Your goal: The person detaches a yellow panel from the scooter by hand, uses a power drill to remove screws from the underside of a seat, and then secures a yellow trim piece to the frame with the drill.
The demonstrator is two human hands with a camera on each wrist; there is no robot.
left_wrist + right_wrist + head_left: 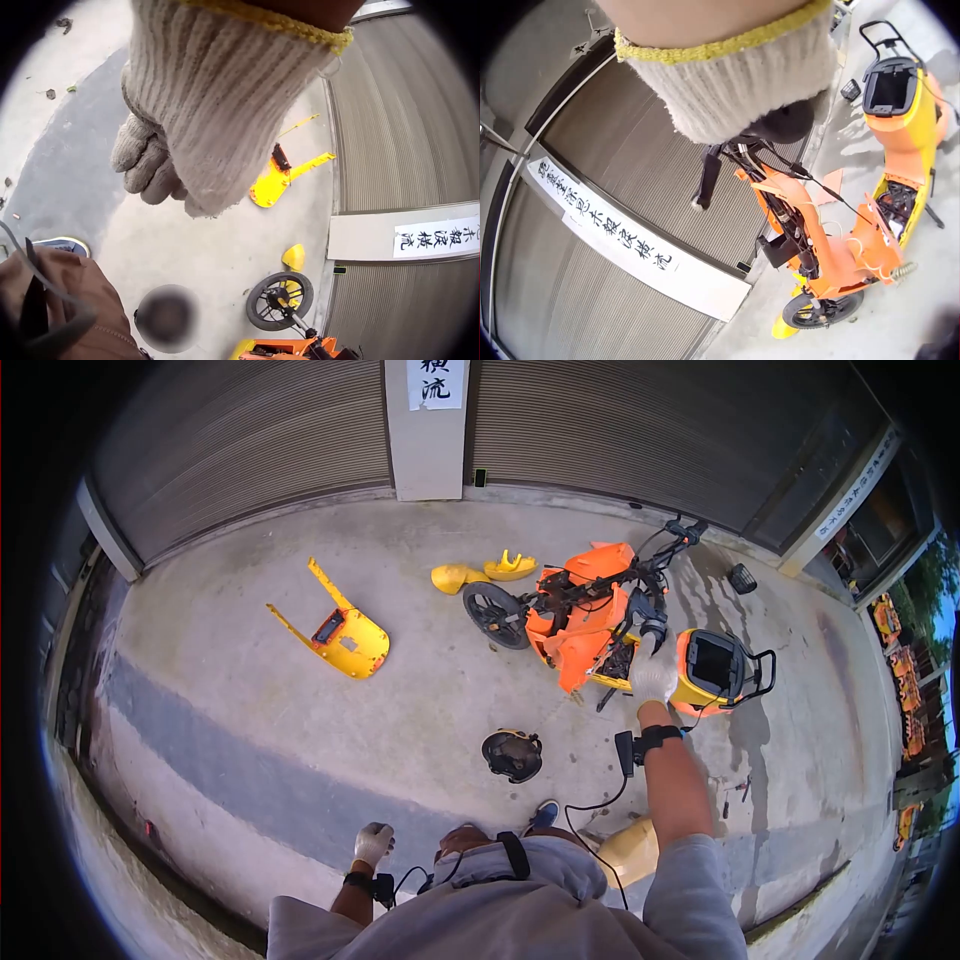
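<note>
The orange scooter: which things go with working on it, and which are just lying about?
Seem part of the job:
orange scooter, by the right hand
two-armed yellow panel
small yellow pieces, maybe covers

Probably just lying about:
black helmet-like thing
black basket-like thing
small dark object by the pillar

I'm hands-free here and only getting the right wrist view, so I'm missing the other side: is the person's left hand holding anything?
Observer: Nothing that shows; the left hand hangs low with its fingers loosely curled.
Operator: Any loose bodywork outside my frame?
Observer: Yes, a yellow two-armed panel lies apart, left of the orange scooter in the head view.
Operator: Does a foot show anywhere?
Observer: Yes, a blue shoe pokes out near the bottom of the head view.
</note>
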